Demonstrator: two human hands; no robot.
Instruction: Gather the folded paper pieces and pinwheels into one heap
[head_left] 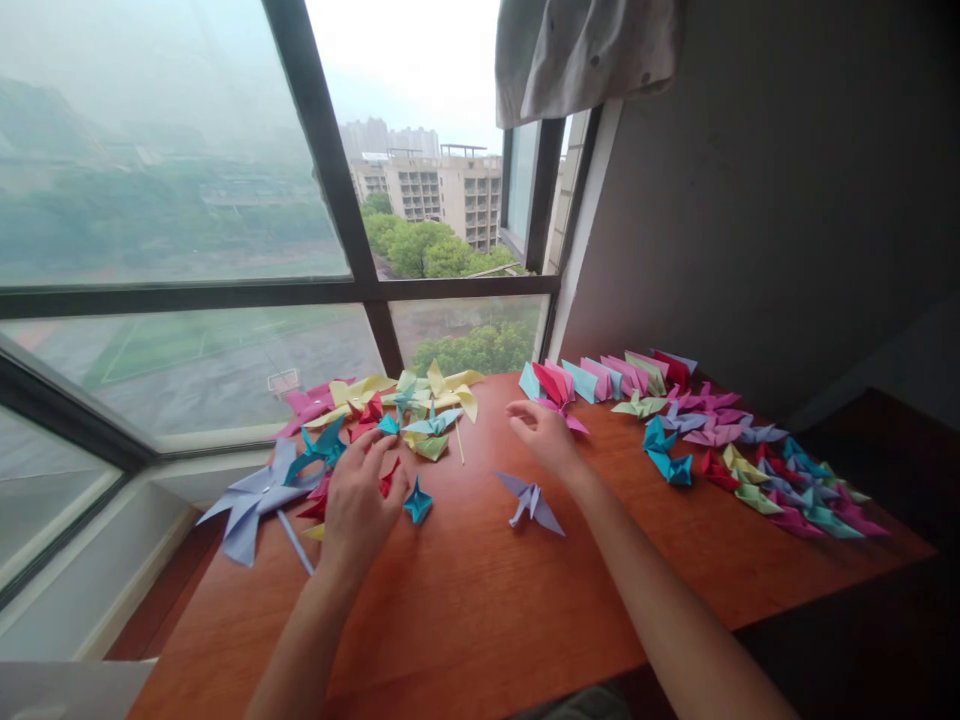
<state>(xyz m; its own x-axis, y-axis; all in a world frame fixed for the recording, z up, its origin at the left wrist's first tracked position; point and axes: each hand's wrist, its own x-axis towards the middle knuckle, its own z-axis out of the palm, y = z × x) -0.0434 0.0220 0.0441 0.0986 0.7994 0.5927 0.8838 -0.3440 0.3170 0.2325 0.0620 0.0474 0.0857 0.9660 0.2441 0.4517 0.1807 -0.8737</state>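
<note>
My left hand [366, 492] is open, its fingers spread over a cluster of folded paper pieces at the left of the table. A red paper piece [389, 478] shows between its thumb and fingers; whether they touch it I cannot tell. Close by on the right lies a small blue paper star [418, 501]. My right hand [545, 436] hovers near the middle, fingers loosely bent and apart, with nothing visible in them. Just behind it sits a magenta paper crane [561, 402], partly hidden by the hand. A lavender paper crane [531, 503] rests in front, left of my right forearm.
Paper pinwheels, one lavender [259, 495] and one yellow [448, 388], lie at the left and back. Several folded papers [615, 378] stand in a row at the back right. Rows of colourful cranes [787, 490] cover the wooden table's [480, 620] right side. Windows [187, 375] border it.
</note>
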